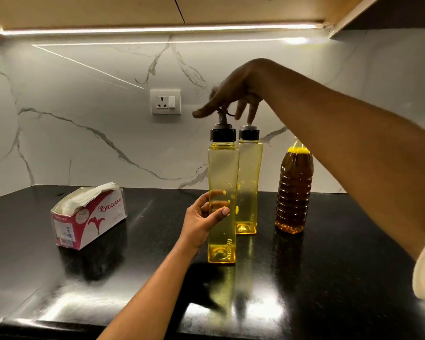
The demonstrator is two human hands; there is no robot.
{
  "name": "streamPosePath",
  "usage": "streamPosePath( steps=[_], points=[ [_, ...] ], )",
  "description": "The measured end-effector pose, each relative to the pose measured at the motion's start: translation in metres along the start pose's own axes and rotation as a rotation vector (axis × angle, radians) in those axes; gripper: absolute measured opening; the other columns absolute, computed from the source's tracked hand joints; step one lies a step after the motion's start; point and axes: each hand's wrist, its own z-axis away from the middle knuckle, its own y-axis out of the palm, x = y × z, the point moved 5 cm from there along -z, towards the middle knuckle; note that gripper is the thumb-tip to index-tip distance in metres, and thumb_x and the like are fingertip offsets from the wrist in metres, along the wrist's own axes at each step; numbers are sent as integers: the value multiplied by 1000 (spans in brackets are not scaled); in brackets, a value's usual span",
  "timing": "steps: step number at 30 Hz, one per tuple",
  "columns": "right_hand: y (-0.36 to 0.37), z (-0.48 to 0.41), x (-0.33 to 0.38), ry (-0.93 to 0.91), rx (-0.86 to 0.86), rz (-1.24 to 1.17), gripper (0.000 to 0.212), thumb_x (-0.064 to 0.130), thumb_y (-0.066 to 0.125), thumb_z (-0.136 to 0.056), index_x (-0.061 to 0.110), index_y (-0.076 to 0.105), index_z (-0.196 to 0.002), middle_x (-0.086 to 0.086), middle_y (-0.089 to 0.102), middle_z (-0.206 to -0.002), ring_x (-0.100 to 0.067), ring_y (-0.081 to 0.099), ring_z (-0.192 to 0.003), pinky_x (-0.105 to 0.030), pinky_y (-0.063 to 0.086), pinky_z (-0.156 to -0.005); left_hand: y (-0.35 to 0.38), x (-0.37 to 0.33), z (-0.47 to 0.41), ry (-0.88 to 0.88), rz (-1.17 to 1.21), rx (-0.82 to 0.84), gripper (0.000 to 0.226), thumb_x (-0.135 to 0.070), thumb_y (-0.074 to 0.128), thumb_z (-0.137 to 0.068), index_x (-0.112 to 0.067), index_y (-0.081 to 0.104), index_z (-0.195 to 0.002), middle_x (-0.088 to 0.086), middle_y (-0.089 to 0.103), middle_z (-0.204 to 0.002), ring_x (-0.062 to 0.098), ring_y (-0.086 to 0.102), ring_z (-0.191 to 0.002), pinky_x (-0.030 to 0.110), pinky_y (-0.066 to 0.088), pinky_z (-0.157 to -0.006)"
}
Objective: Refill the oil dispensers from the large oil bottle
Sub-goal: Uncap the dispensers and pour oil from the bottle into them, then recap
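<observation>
Two tall yellow square oil dispensers with black caps stand on the black counter. My left hand (204,217) grips the nearer dispenser (222,192) around its middle. My right hand (233,94) hovers over its top, fingers pinching the small spout (221,116) above the black cap. The second dispenser (249,182) stands just behind and to the right, with a finger of my right hand touching its cap. Both hold only a thin layer of oil at the bottom. The large ribbed oil bottle (293,187), nearly full of amber oil, stands to the right, its top hidden by my right forearm.
An open pink and white tissue box (88,217) lies on the counter (133,278) at the left. A white wall socket (165,101) sits on the marble backsplash behind. The counter's front edge runs along the bottom.
</observation>
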Motion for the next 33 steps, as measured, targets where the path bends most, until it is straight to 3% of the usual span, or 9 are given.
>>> streamPosePath(
  steps=[2, 6, 9, 12, 19, 21, 24, 28, 33],
  points=[
    [7, -3, 2, 27, 24, -34, 104, 69, 67, -62, -1, 40, -134, -21, 56, -125, -32, 62, -102, -39, 53, -79, 0, 0, 0, -2, -2, 1, 84, -62, 87, -44, -23, 60, -114, 0, 75, -93, 16, 71, -92, 23, 56, -75],
    [22, -10, 9, 61, 35, 109, 70, 51, 65, -81, -3, 50, -124, -17, 62, -98, -24, 62, -85, -34, 49, -86, 0, 0, 1, 5, 5, 4, 84, -61, 87, -45, -22, 60, -115, 1, 75, -93, 16, 71, -92, 22, 55, -75],
    [18, -14, 7, 46, 102, 68, 52, 34, 70, -82, 1, 57, -120, -17, 63, -109, -24, 64, -89, -32, 53, -85, -1, 0, 0, 4, 3, -7, 86, -63, 86, -44, -23, 60, -115, -1, 75, -93, 15, 71, -92, 21, 55, -75],
    [15, -17, 3, -23, 131, 58, 44, 24, 74, -78, 7, 60, -116, -12, 63, -115, -25, 65, -93, -31, 54, -73, -2, 0, 0, 2, -4, -7, 87, -65, 86, -43, -23, 59, -114, -3, 75, -92, 15, 71, -92, 21, 56, -75],
    [12, -11, -7, -205, 199, -84, 48, -3, 69, -76, 21, 56, -115, -5, 57, -115, -26, 59, -104, -36, 53, -83, -1, -1, 1, -6, -1, -2, 87, -64, 86, -43, -22, 59, -115, -2, 75, -92, 14, 71, -91, 22, 56, -74],
    [11, -8, -8, -234, 249, -108, 68, 2, 71, -72, 28, 46, -130, -3, 51, -129, -28, 50, -118, -43, 46, -94, -1, -1, 2, -6, -4, 0, 88, -63, 87, -43, -21, 59, -115, -1, 75, -93, 14, 71, -91, 22, 56, -74],
    [2, -6, -11, -187, 215, -141, 92, 40, 71, -63, 26, 31, -144, -8, 37, -147, -35, 41, -129, -51, 43, -98, 0, -2, 1, -7, -5, -1, 89, -64, 86, -43, -21, 59, -115, -2, 75, -92, 14, 71, -91, 22, 56, -74],
    [-3, -10, -10, 41, 18, -21, 89, 75, 55, -66, -1, 55, -112, -18, 65, -107, -24, 66, -86, -29, 53, -68, 0, -2, 1, -14, -7, 2, 90, -65, 86, -41, -21, 58, -115, -3, 75, -92, 13, 71, -90, 21, 55, -73],
    [15, -21, -1, 12, 98, 43, 56, 46, 66, -80, 3, 56, -115, -15, 65, -107, -20, 65, -77, -24, 53, -62, -1, -3, 2, -17, -11, -7, 92, -65, 86, -41, -20, 58, -116, -3, 75, -91, 13, 71, -90, 20, 55, -72]
  ],
)
